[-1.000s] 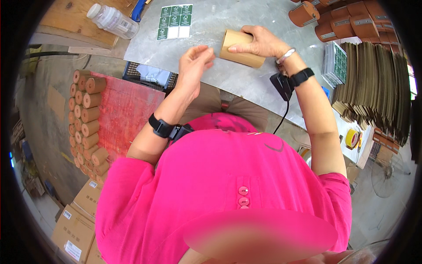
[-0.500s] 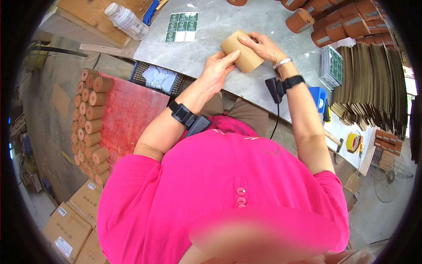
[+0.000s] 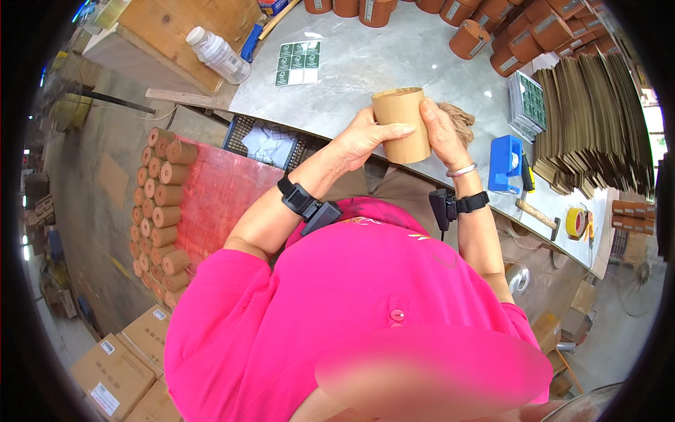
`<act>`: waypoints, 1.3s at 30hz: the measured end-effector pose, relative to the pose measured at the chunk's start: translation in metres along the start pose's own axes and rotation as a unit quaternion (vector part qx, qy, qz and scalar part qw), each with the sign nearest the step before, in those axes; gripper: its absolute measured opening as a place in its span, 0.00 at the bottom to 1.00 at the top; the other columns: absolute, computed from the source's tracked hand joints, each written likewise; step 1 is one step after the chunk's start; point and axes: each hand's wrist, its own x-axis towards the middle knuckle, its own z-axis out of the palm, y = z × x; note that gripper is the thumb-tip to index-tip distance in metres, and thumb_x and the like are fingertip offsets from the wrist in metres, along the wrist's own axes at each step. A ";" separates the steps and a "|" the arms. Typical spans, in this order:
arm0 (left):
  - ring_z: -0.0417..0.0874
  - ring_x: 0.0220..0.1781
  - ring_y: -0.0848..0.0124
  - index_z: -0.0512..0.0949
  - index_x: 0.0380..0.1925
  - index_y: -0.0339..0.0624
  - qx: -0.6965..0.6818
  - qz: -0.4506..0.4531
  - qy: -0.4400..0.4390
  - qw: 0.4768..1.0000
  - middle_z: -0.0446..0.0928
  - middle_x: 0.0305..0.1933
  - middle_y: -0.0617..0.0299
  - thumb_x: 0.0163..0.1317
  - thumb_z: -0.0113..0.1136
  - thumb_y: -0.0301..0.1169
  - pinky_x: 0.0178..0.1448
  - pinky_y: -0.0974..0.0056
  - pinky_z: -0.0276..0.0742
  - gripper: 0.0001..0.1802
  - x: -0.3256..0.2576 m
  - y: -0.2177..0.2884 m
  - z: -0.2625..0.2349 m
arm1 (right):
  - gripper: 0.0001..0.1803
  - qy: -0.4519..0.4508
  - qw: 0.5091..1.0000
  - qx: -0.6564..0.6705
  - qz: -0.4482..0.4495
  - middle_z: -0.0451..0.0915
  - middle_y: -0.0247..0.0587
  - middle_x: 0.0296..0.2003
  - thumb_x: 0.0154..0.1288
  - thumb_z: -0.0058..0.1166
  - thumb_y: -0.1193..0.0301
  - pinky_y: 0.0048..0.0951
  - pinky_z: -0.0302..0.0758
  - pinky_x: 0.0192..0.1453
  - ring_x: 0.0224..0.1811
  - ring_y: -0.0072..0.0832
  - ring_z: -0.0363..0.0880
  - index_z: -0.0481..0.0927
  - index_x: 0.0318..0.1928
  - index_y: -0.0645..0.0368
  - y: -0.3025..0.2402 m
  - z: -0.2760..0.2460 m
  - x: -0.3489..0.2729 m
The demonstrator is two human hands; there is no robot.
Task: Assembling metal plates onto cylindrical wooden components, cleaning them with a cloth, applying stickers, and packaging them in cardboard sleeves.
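Note:
A pale wooden cylinder (image 3: 402, 119) is held between my two hands over the near edge of the grey table (image 3: 337, 77). My left hand (image 3: 373, 135) grips its left side, thumb laid across the front. My right hand (image 3: 443, 133) clasps the right side, with the thumb near the top rim. The cylinder stands nearly upright, tilted so that part of its top end shows. Just beyond my right hand a crumpled brown cloth (image 3: 458, 121) lies on the table. A sheet of green and white stickers (image 3: 298, 63) lies farther left.
Reddish-brown cylinders (image 3: 470, 39) crowd the back right, beside stacked cardboard sheets (image 3: 590, 126). A blue tape dispenser (image 3: 505, 163), a hammer (image 3: 538, 213) and yellow tape (image 3: 576, 222) lie at right. A plastic bottle (image 3: 218, 56) stands at left, above piled wooden cylinders (image 3: 166, 197) on a red board (image 3: 228, 190).
The wooden cylinder has been turned from lying aslant to nearly upright and brought closer to me. My right hand has moved down its side, and the brown cloth has come into sight.

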 end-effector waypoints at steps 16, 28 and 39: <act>0.76 0.60 0.51 0.68 0.60 0.37 0.463 0.270 0.109 0.837 0.75 0.56 0.48 0.35 0.81 0.38 0.64 0.54 0.73 0.49 0.017 -0.024 -0.032 | 0.44 0.063 0.996 -0.038 -0.054 0.81 0.50 0.52 0.44 0.77 0.58 0.37 0.76 0.60 0.56 0.38 0.81 0.72 0.60 0.63 -0.014 0.031 -0.010; 0.79 0.60 0.58 0.71 0.58 0.42 0.379 0.163 0.100 0.906 0.78 0.56 0.51 0.37 0.82 0.36 0.65 0.52 0.72 0.44 0.010 -0.028 -0.031 | 0.41 0.011 0.999 -0.025 -0.029 0.80 0.52 0.53 0.53 0.72 0.55 0.35 0.77 0.59 0.60 0.35 0.78 0.71 0.62 0.65 -0.003 0.029 -0.016; 0.75 0.67 0.65 0.76 0.57 0.55 0.737 0.517 -0.083 0.428 0.78 0.61 0.69 0.51 0.69 0.33 0.79 0.42 0.43 0.30 0.021 0.031 -0.020 | 0.34 0.007 0.968 0.233 0.096 0.78 0.45 0.51 0.68 0.60 0.55 0.29 0.81 0.50 0.50 0.25 0.78 0.70 0.62 0.70 -0.041 0.008 -0.049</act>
